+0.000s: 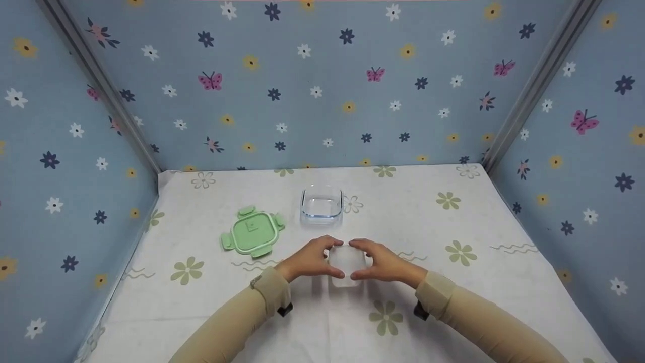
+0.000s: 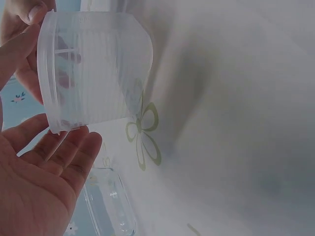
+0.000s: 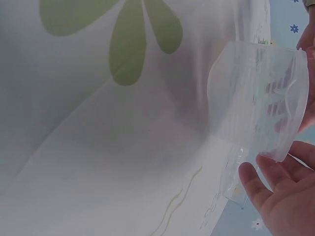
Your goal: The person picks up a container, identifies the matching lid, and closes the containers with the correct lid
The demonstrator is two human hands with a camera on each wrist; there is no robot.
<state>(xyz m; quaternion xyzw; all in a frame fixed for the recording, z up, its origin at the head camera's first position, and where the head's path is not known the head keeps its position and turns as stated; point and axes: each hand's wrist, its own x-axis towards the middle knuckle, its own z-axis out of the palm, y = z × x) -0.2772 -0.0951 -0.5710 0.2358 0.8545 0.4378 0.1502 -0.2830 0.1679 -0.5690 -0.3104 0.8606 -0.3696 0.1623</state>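
A translucent plastic container (image 1: 346,267) with a rim or lid at its top is between my two hands near the middle of the table. My left hand (image 1: 315,257) grips its left side, thumb at the near edge and fingers at the far edge. On the opposite side my right hand (image 1: 385,261) holds it the same way. The wrist views show the container's ribbed see-through wall (image 2: 103,64) and fingertips against its rim. Whether its base touches the cloth, I cannot tell.
Just beyond the hands stands a square clear glass container (image 1: 322,216), uncovered. A green lid (image 1: 254,233) with clip flaps lies to its left. White flowered cloth (image 1: 504,297) covers the table, and blue patterned panels (image 1: 322,116) close off the back and sides.
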